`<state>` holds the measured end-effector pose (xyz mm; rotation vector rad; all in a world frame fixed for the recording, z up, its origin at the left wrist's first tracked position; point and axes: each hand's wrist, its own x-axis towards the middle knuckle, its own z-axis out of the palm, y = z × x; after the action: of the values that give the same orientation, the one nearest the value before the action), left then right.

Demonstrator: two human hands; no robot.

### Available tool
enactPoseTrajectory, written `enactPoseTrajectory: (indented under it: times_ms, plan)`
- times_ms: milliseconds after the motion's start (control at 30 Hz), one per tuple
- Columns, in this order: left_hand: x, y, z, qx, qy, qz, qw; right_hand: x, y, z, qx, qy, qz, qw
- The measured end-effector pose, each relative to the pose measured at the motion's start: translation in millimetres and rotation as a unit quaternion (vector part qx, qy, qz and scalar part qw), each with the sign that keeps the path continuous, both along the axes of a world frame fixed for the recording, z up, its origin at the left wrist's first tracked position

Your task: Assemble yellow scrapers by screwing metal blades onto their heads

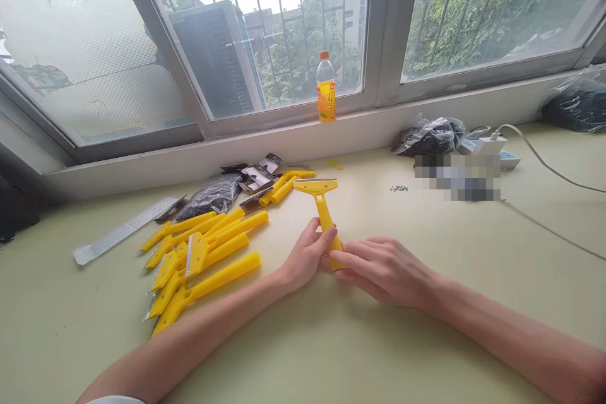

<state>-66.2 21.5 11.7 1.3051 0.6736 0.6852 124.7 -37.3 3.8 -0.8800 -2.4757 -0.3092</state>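
Observation:
A yellow scraper stands nearly upright in front of me, its wide blade head at the top and its handle pointing down. My left hand is closed around the middle of the handle, with the thumb across its front. My right hand grips the lower end of the same handle between thumb and fingers. To the left of my hands lies a pile of several yellow scrapers, their blade heads toward the left. Farther back, more yellow handles lie together.
Behind the pile are a plastic bag of black parts, printed cards and a long silvery strip. Small screws lie right of centre. A drink bottle stands on the windowsill. A power strip with a cable is at right.

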Motion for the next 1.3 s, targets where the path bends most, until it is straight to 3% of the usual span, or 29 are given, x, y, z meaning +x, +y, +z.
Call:
enactPoseTrajectory:
  times_ms: [533,700,1300]
  plan:
    - [0.2,-1.0,0.5,0.009,0.003,-0.005,1.000,1.5,-2.4,3.3,-0.022,-0.025,0.017,0.999]
    - [0.4,-0.8,0.2,0.012,0.003,-0.012,1.000,1.8,-0.3,-0.8,0.014,-0.045,0.002,0.999]
    - [0.6,-1.2,-0.7,0.011,0.004,-0.002,1.000,-0.2,-0.5,-2.0,0.027,-0.036,-0.015,0.999]
